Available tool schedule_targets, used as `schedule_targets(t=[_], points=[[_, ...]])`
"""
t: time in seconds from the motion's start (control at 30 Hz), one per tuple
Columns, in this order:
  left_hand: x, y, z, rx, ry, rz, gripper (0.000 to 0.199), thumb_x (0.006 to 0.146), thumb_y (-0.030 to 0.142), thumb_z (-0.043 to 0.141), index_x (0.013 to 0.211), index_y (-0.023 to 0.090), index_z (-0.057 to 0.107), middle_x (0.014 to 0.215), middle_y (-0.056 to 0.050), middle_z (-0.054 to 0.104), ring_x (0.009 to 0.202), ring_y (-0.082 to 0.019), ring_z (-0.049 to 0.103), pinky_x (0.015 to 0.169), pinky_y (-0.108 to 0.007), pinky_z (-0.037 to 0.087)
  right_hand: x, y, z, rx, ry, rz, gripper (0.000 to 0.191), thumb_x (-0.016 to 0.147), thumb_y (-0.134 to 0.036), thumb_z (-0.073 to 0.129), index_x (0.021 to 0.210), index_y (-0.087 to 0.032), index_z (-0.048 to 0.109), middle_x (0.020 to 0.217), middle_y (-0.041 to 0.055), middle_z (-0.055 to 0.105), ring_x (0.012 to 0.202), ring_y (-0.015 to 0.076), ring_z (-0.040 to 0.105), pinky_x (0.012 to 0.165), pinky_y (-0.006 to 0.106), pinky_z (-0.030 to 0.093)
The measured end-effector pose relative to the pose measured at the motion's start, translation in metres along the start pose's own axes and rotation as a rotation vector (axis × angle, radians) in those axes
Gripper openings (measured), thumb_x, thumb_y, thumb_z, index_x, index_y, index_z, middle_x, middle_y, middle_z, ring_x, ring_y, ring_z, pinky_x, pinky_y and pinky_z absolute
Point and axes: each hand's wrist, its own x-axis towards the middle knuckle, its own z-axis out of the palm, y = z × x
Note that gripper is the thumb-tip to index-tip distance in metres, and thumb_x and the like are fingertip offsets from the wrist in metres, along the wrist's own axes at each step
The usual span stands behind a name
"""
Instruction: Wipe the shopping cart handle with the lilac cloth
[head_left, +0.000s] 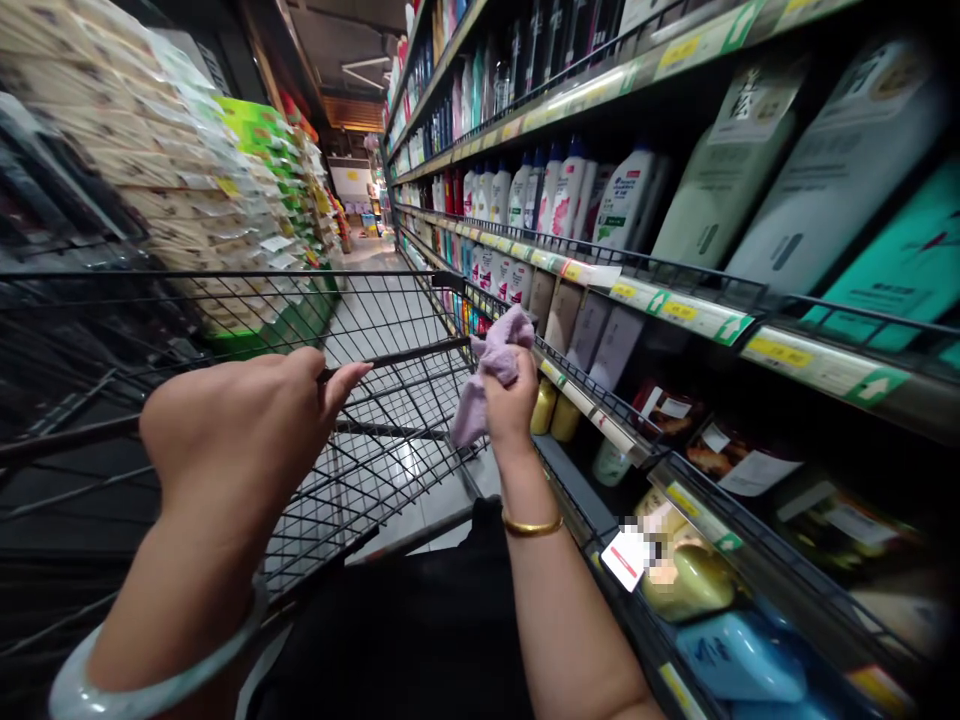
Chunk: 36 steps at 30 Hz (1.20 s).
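My left hand (247, 400) is closed round the dark handle bar (416, 352) of a black wire shopping cart (382, 430), its thumb lying along the bar. Bunched in my right hand (514, 405) is a lilac cloth (472, 400), with a knot-like fold standing up above the fist and a loose end hanging to the left. That fist is at the right end of the handle bar, close to the shelf edge; whether it also grips the bar is hidden by the cloth. The cart's mesh basket spreads out beyond both hands.
Shelves along the right hold shampoo bottles (622, 205), large pump-type bottles (802, 170) and a gold bottle (694, 580) low down. Price-label rails (660, 300) jut close to my right arm. Stacked packages (135, 150) line the left. A tiled aisle floor (367, 300) runs ahead.
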Motion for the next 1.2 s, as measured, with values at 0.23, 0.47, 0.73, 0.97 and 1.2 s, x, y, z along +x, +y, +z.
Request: schedule_targets(t=[0.23, 0.47, 0.73, 0.97, 1.2], points=[[-0.001, -0.001, 0.002, -0.042, -0.006, 0.005, 0.074, 0.097, 0.069, 0.011, 0.082, 0.023, 0.067, 0.074, -0.015, 0.064, 0.062, -0.028, 0.051, 0.060, -0.036, 0.021, 0.016, 0.048, -0.021, 0.033, 0.298, 0.312, 0.038, 0.077, -0.031, 0.052, 0.112, -0.016, 0.057, 0.109, 0.0101, 0.070, 0.097, 0.0197, 0.066, 0.091, 0.037, 0.054], [-0.002, 0.008, -0.008, -0.033, -0.029, -0.054, 0.076, 0.095, 0.066, 0.004, 0.082, 0.024, 0.067, 0.071, -0.018, 0.062, 0.063, -0.030, 0.053, 0.061, -0.039, 0.022, -0.017, 0.000, 0.010, -0.070, 0.012, 0.065, 0.024, 0.071, -0.032, 0.067, 0.094, -0.025, 0.063, 0.101, 0.0036, 0.071, 0.097, 0.0201, 0.064, 0.097, 0.037, 0.052], [0.000, -0.004, 0.004, -0.065, -0.024, -0.002, 0.072, 0.097, 0.069, 0.012, 0.081, 0.022, 0.065, 0.074, -0.015, 0.063, 0.060, -0.025, 0.049, 0.061, -0.036, 0.018, 0.000, 0.024, -0.016, -0.100, 0.245, 0.258, 0.029, 0.074, -0.030, 0.054, 0.100, -0.019, 0.057, 0.098, 0.0056, 0.068, 0.087, 0.0181, 0.061, 0.089, 0.037, 0.052], [-0.004, 0.008, -0.012, -0.123, -0.041, -0.060, 0.071, 0.094, 0.066, 0.011, 0.082, 0.025, 0.067, 0.076, -0.018, 0.062, 0.067, -0.030, 0.051, 0.066, -0.038, 0.019, -0.043, -0.009, 0.021, -0.208, -0.041, -0.153, 0.024, 0.070, -0.027, 0.066, 0.094, -0.022, 0.062, 0.100, 0.0080, 0.068, 0.098, 0.0241, 0.060, 0.096, 0.041, 0.052], [-0.003, 0.003, -0.007, -0.282, -0.028, -0.065, 0.065, 0.089, 0.068, 0.017, 0.080, 0.035, 0.072, 0.072, -0.018, 0.062, 0.078, -0.039, 0.057, 0.071, -0.043, 0.024, -0.008, 0.006, -0.010, -0.165, 0.211, 0.101, 0.023, 0.075, -0.028, 0.060, 0.097, -0.020, 0.061, 0.098, 0.0043, 0.067, 0.092, 0.0191, 0.060, 0.093, 0.037, 0.052]])
